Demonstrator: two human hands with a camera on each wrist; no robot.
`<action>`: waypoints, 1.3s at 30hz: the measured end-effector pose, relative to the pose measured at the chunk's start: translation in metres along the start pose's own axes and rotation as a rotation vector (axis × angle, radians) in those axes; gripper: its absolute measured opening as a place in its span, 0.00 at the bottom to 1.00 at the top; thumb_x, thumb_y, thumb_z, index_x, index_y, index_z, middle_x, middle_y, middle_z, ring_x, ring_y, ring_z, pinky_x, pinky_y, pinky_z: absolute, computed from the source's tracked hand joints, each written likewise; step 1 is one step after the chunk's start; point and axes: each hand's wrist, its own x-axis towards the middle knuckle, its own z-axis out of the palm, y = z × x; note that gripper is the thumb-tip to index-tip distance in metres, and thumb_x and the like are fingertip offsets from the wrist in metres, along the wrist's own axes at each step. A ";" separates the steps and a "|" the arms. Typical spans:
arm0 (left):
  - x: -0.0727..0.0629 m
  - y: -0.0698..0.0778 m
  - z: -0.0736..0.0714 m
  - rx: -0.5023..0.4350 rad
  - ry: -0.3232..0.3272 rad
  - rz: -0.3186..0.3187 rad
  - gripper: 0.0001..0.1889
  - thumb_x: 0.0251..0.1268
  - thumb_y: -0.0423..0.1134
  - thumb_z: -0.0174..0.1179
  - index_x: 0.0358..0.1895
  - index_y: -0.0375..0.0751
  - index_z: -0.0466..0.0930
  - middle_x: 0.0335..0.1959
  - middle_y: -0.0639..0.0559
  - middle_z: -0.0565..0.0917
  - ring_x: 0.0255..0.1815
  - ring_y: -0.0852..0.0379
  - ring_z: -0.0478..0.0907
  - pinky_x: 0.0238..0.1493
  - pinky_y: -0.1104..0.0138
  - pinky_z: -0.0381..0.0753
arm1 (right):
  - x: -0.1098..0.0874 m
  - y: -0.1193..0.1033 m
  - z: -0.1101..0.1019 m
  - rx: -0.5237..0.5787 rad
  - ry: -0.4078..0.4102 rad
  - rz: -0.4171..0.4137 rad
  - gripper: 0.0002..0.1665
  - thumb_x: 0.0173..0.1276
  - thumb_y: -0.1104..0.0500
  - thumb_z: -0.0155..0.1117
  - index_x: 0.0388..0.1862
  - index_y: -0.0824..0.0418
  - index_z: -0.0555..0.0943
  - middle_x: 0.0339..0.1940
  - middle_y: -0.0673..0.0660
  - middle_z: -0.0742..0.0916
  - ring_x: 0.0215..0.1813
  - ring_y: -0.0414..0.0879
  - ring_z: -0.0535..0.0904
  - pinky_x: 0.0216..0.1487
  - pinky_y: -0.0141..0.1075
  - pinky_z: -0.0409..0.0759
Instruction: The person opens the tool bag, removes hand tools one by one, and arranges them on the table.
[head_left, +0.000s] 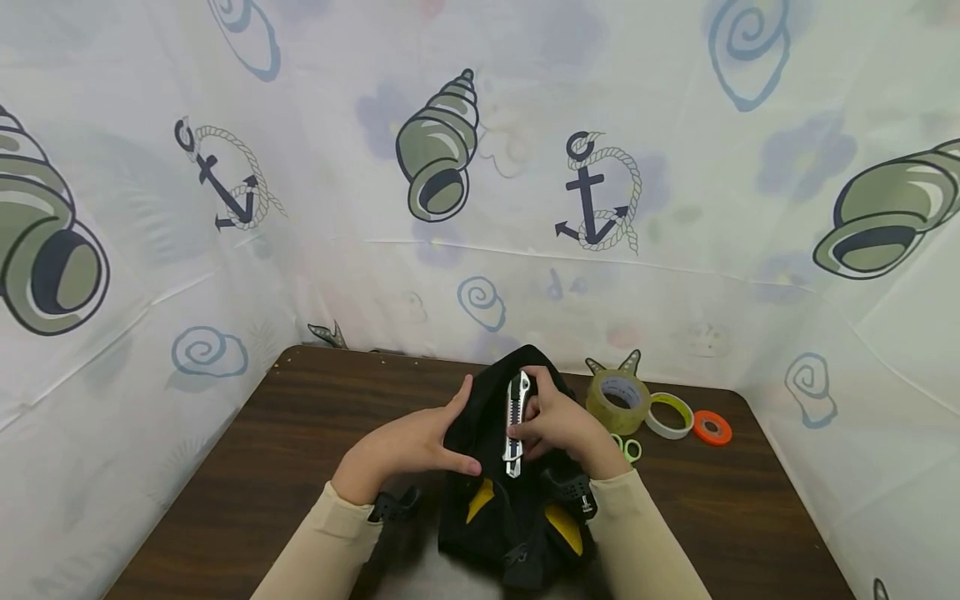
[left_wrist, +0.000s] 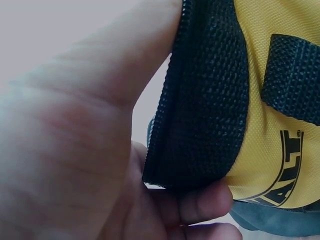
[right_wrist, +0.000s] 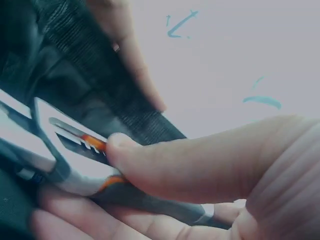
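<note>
A black and yellow tool bag (head_left: 468, 533) stands on the brown table in front of me. In the left wrist view, the bag's black zippered edge (left_wrist: 210, 100) lies between the thumb and curled fingers of my left hand (head_left: 405, 437). My right hand (head_left: 562, 421) holds a silver utility knife (head_left: 514, 425) over the bag's opening. Up close in the right wrist view, the thumb presses beside the orange slider of the utility knife (right_wrist: 82, 172), with fingers beneath its body. The bag's contents are mostly hidden.
Right of the bag lie a wide roll of packing tape (head_left: 611, 412), a white-and-yellow tape roll (head_left: 669, 429) and a flat orange roll (head_left: 712, 427). Pale green scissors handles (head_left: 633, 451) show near them. A patterned curtain (head_left: 525, 283) hangs behind the brown table (head_left: 300, 433).
</note>
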 end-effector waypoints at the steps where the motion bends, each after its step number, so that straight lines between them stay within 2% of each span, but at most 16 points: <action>1: 0.000 0.000 0.000 0.000 0.002 0.001 0.69 0.63 0.69 0.74 0.87 0.75 0.20 0.89 0.50 0.60 0.82 0.46 0.73 0.80 0.44 0.74 | -0.003 -0.002 -0.001 0.008 0.005 -0.007 0.60 0.72 0.65 0.77 0.88 0.47 0.47 0.40 0.65 0.84 0.31 0.55 0.91 0.38 0.49 0.94; 8: 0.000 -0.001 0.000 -0.007 0.005 -0.004 0.69 0.62 0.72 0.74 0.87 0.75 0.22 0.89 0.50 0.60 0.84 0.46 0.70 0.81 0.45 0.72 | -0.018 -0.013 -0.008 0.041 0.040 -0.059 0.50 0.81 0.63 0.67 0.90 0.44 0.50 0.40 0.64 0.84 0.34 0.54 0.90 0.41 0.50 0.94; 15: 0.000 -0.001 0.001 -0.004 0.002 -0.012 0.69 0.62 0.72 0.73 0.87 0.76 0.21 0.90 0.50 0.59 0.84 0.46 0.70 0.81 0.44 0.72 | -0.030 -0.010 -0.010 0.046 0.058 -0.088 0.46 0.83 0.60 0.65 0.89 0.40 0.54 0.40 0.64 0.86 0.33 0.55 0.90 0.39 0.49 0.94; 19: 0.000 -0.002 0.003 0.006 0.001 -0.016 0.69 0.61 0.72 0.73 0.87 0.75 0.21 0.90 0.50 0.59 0.84 0.45 0.70 0.81 0.44 0.72 | -0.037 -0.006 -0.008 0.056 0.066 -0.099 0.44 0.84 0.60 0.62 0.89 0.41 0.53 0.41 0.64 0.86 0.32 0.55 0.89 0.39 0.49 0.93; 25: 0.000 -0.002 0.003 0.014 0.008 -0.016 0.70 0.61 0.73 0.73 0.87 0.77 0.20 0.90 0.51 0.59 0.84 0.45 0.70 0.81 0.43 0.72 | -0.048 -0.003 -0.009 0.096 0.139 -0.124 0.41 0.86 0.60 0.57 0.88 0.40 0.52 0.48 0.67 0.86 0.32 0.56 0.87 0.37 0.48 0.92; 31: 0.000 -0.003 0.003 0.021 0.003 -0.011 0.69 0.61 0.74 0.72 0.86 0.79 0.19 0.90 0.52 0.58 0.85 0.45 0.68 0.82 0.43 0.71 | -0.067 0.000 -0.019 0.124 0.241 -0.166 0.36 0.89 0.59 0.54 0.87 0.40 0.55 0.45 0.66 0.83 0.31 0.54 0.83 0.34 0.45 0.90; 34: 0.001 -0.003 0.003 0.016 0.005 -0.010 0.69 0.61 0.74 0.72 0.85 0.80 0.19 0.90 0.52 0.58 0.85 0.45 0.68 0.82 0.42 0.71 | -0.077 0.003 -0.025 0.152 0.300 -0.175 0.36 0.89 0.60 0.53 0.87 0.40 0.54 0.50 0.69 0.83 0.35 0.54 0.82 0.36 0.45 0.90; 37: 0.001 -0.005 0.003 0.017 0.005 -0.013 0.69 0.60 0.74 0.72 0.85 0.81 0.19 0.90 0.52 0.58 0.85 0.45 0.69 0.81 0.42 0.72 | -0.086 0.009 -0.029 0.180 0.356 -0.166 0.36 0.89 0.60 0.51 0.87 0.39 0.53 0.62 0.73 0.82 0.44 0.56 0.83 0.42 0.47 0.90; 39: 0.001 -0.006 0.003 0.018 0.005 -0.014 0.69 0.60 0.74 0.72 0.85 0.81 0.19 0.90 0.51 0.59 0.85 0.44 0.69 0.81 0.42 0.72 | -0.091 0.015 -0.031 0.175 0.394 -0.156 0.37 0.90 0.60 0.50 0.88 0.37 0.52 0.67 0.73 0.80 0.49 0.56 0.82 0.46 0.48 0.90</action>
